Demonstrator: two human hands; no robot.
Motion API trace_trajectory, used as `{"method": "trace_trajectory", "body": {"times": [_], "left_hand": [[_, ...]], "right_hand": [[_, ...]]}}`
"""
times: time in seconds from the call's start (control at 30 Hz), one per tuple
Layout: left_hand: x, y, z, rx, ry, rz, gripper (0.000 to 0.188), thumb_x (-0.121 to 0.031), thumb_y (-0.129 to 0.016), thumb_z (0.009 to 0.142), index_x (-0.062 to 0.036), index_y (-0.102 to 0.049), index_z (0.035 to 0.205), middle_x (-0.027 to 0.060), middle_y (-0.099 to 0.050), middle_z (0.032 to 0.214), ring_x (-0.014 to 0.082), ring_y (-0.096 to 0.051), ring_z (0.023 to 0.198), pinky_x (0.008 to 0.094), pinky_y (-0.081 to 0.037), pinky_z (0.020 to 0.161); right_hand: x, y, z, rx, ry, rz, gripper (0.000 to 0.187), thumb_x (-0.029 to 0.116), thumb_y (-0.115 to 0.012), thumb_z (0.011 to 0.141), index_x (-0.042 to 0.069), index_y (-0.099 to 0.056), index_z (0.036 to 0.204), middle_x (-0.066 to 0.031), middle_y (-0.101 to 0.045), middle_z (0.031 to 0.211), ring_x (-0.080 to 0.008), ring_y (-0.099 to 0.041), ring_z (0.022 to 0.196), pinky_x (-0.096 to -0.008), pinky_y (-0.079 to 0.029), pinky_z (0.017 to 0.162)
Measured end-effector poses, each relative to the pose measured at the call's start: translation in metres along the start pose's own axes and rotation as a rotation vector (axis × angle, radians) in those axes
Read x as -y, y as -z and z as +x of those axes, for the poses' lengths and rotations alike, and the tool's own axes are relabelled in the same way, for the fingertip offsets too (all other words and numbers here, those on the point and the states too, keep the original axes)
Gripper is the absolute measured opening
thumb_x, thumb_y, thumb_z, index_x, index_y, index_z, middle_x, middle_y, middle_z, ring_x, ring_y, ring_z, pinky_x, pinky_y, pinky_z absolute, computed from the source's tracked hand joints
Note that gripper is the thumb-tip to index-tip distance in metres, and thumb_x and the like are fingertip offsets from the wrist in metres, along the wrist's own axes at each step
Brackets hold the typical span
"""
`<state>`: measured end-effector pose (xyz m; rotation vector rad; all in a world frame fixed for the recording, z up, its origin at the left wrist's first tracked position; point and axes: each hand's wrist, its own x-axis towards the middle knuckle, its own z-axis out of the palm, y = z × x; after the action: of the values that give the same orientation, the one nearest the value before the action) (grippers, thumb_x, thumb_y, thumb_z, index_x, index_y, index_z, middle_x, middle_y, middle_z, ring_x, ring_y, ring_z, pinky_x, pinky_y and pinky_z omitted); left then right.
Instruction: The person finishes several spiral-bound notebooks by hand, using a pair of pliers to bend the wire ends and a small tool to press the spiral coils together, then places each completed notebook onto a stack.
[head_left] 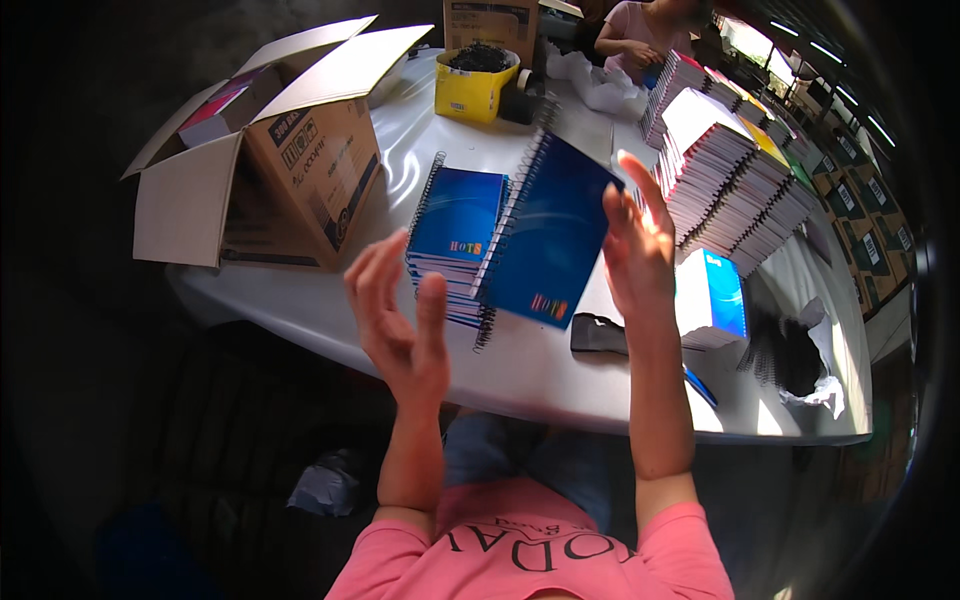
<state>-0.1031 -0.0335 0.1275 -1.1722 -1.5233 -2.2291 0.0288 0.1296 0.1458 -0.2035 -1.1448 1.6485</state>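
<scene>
The two bare forearms rise from the 6 o'clock side of the view, well apart. The left forearm (408,450) runs toward 12 o'clock, its wrist (420,393) roughly in line with it. The left hand (397,325) is raised near 9 o'clock from the view's middle; its thumb (431,300) stands toward 12 o'clock, apart from the loosely bent fingers (376,270), which tip toward 11 and 12. The right forearm (660,400) also points nearly to 12 o'clock. The right hand (640,245) is higher, at 2 o'clock, its uppermost finger (650,190) slanting toward 11. Both upper arms hang close to the torso, elbows bent.
</scene>
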Motion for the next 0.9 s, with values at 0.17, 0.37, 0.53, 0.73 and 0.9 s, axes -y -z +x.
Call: {"method": "trace_trajectory", "body": {"times": [0.17, 0.37, 0.53, 0.73, 0.9], "left_hand": [[0.05, 0.024, 0.012, 0.047, 0.284, 0.007, 0.053, -0.031, -0.063, 0.089, -0.0083, -0.046, 0.133, 0.0104, -0.041, 0.135, 0.0233, -0.041, 0.126, 0.0406, -0.033, 0.103], [0.078, 0.02, 0.003, 0.178, 0.335, -0.075, 0.069, -0.035, -0.066, 0.087, -0.0033, -0.035, 0.14, 0.0163, -0.038, 0.138, 0.0272, -0.039, 0.129, 0.0395, -0.032, 0.104], [0.077, 0.014, 0.007, 0.249, 0.27, -0.176, 0.07, -0.032, -0.068, 0.085, -0.0016, -0.036, 0.139, 0.0195, -0.039, 0.137, 0.0281, -0.043, 0.125, 0.0384, -0.036, 0.101], [0.075, 0.008, 0.015, 0.325, -0.087, 0.202, 0.046, -0.028, -0.069, 0.084, -0.0086, -0.057, 0.125, 0.0178, -0.043, 0.136, 0.0292, -0.047, 0.121, 0.0376, -0.041, 0.097], [0.08, 0.007, 0.015, 0.263, -0.149, 0.298, 0.031, -0.025, -0.073, 0.081, -0.0086, -0.067, 0.108, 0.0176, -0.053, 0.125, 0.0301, -0.054, 0.113, 0.0373, -0.046, 0.091]], "right_hand": [[-0.008, -0.038, 0.089, 0.138, -0.049, -0.054, 0.042, 0.007, -0.051, 0.087, 0.007, -0.046, 0.128, -0.0045, -0.059, 0.082, -0.0093, -0.055, 0.064, -0.0192, -0.046, 0.065], [-0.048, -0.095, 0.103, 1.107, 0.232, -0.928, 0.026, 0.015, -0.049, 0.073, -0.001, -0.061, 0.09, -0.0126, -0.061, 0.072, -0.0111, -0.048, 0.055, -0.0283, -0.042, 0.058], [-0.06, -0.093, 0.074, 1.056, 0.421, -0.821, 0.037, 0.015, -0.051, 0.069, 0.008, -0.065, 0.103, -0.0118, -0.067, 0.095, -0.0246, -0.06, 0.093, -0.0356, -0.043, 0.094], [0.038, 0.001, 0.052, 0.275, 0.454, -1.119, 0.051, -0.003, -0.051, 0.066, 0.007, -0.06, 0.116, -0.0133, -0.06, 0.116, -0.0267, -0.057, 0.108, -0.0359, -0.04, 0.099], [0.115, 0.147, -0.004, -0.548, -0.322, -1.999, 0.069, 0.045, -0.066, 0.08, 0.017, -0.041, 0.138, -0.0144, -0.053, 0.128, -0.0309, -0.049, 0.121, -0.0437, -0.037, 0.101]]}}
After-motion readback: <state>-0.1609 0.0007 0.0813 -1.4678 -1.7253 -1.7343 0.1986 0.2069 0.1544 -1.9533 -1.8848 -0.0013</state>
